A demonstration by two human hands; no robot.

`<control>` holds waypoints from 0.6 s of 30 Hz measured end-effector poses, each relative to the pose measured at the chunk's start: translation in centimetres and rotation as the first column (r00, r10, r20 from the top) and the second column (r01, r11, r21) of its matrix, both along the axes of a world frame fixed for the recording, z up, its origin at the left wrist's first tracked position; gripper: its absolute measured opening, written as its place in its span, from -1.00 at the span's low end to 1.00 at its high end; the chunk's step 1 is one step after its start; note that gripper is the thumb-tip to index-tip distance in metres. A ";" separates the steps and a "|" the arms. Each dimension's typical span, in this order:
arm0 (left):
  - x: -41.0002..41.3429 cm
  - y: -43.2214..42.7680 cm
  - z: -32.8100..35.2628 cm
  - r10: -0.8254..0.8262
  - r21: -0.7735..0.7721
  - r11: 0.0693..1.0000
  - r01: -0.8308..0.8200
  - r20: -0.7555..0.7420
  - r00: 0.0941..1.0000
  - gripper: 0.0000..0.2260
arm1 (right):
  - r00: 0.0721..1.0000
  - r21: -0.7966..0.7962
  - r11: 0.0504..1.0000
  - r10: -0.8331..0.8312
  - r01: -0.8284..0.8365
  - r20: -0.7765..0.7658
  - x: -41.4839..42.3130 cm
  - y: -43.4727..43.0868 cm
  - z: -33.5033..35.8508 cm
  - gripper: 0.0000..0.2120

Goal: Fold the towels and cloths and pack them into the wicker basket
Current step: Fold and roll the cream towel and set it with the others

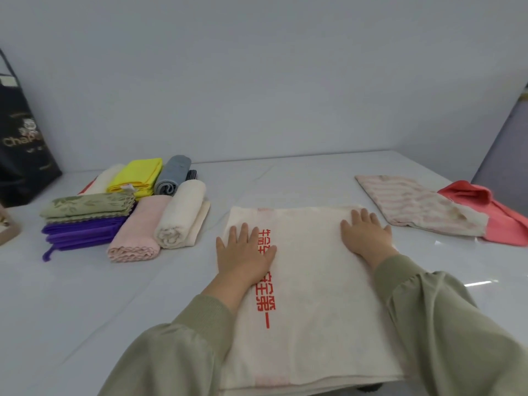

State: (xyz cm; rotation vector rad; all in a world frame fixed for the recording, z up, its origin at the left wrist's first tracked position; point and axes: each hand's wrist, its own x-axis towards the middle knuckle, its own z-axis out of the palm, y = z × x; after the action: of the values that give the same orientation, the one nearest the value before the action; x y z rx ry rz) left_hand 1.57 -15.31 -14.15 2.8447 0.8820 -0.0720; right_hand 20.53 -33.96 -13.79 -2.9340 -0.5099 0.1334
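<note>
The white towel (311, 295) with red lettering lies spread flat on the near middle of the table (85, 304). The left hand (244, 252) and right hand (364, 235) press on its far end, fingers straight and spread, gripping nothing. Folded cloths (120, 207) sit far left; a striped cloth (420, 207) lies far right.

Reaches forward in olive-green sleeves (183, 350) that end at the wrists. Lays the left hand (244, 252) flat, palm down, fingers straight and slightly spread, thumb out to the right. Sets the right hand (364, 238) flat likewise, fingers close together, pointing away. Holds both hands well apart, roughly level.
</note>
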 end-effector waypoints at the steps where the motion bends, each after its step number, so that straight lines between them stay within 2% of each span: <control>1: 0.0 0.2 0.0 0.011 -0.005 1.000 -0.011 0.006 1.000 -0.37 | 1.000 0.005 1.000 -0.014 0.014 -0.006 0.1 0.0 0.0 -0.41; 5: -0.2 0.6 0.2 0.034 -0.014 0.999 -0.033 0.037 0.999 -0.41 | 1.000 0.009 1.000 -0.022 0.022 -0.009 0.0 0.0 -0.2 -0.41; 7: -0.6 0.9 1.0 0.024 -0.008 1.000 -0.024 0.053 0.998 -0.52 | 1.000 0.006 1.000 -0.016 0.016 0.004 -0.3 -0.1 -0.3 -0.42; 9: -1.2 1.6 1.7 0.052 -0.008 0.999 -0.052 0.153 0.987 -0.68 | 0.999 -0.013 1.000 0.000 0.000 0.035 -1.1 -0.1 -0.3 -0.44; 12: -1.7 3.2 2.3 0.145 0.036 0.986 -0.163 0.306 0.941 -0.75 | 0.993 0.009 1.000 0.015 -0.017 0.119 -1.9 -0.3 -0.3 -0.51; 14: -1.8 4.3 2.4 0.218 0.024 0.972 -0.234 0.277 0.936 -0.74 | 0.993 0.091 0.995 -0.040 0.030 0.112 -1.8 -0.3 0.4 -0.53; 18: -0.8 5.9 2.9 0.309 -0.021 0.951 -0.309 0.167 0.936 -0.66 | 0.979 0.363 0.911 -0.165 0.198 -0.121 -0.2 -0.1 2.2 -0.59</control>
State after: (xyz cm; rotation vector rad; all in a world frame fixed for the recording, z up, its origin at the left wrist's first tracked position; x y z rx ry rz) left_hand 0.81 -9.39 -11.22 2.6287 1.2754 0.2068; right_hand 20.31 -34.02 -11.59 -2.5696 -0.2159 0.1260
